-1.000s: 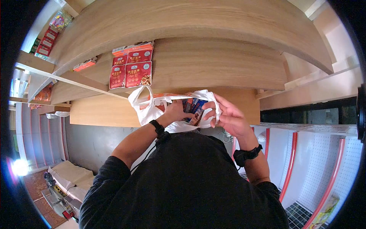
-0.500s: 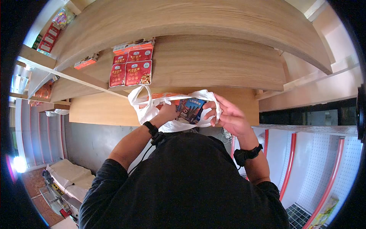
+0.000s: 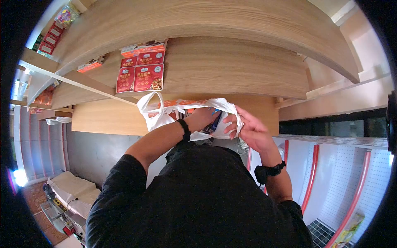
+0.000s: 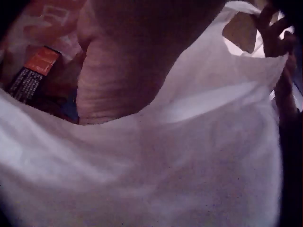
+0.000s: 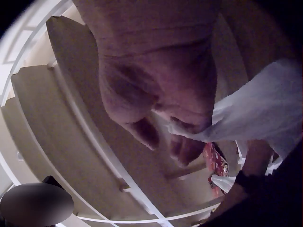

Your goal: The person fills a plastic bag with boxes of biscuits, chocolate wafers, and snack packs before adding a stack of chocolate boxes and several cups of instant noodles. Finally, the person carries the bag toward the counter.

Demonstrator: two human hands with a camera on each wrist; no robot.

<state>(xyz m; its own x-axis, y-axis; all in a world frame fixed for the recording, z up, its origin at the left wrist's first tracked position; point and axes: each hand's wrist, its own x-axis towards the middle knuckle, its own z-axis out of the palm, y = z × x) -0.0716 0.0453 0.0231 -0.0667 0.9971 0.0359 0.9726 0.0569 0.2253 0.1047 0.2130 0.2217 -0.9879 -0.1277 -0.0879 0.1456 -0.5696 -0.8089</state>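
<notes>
Deeper now, my left hand (image 3: 202,116) sits inside the white bag (image 3: 159,120) at twelve o'clock, its grip hidden. My right hand (image 3: 248,130) pinches the rim open. Packing, I judge; next, withdraw cleanly.

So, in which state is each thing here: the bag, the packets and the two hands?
Bag: open at the top, held at its rim.
Left hand: reached into the bag, fingers hidden.
Right hand: pinches the bag's rim.
Blue packet: inside the bag, partly hidden.
Red packets: in a row on the shelf, untouched.
</notes>
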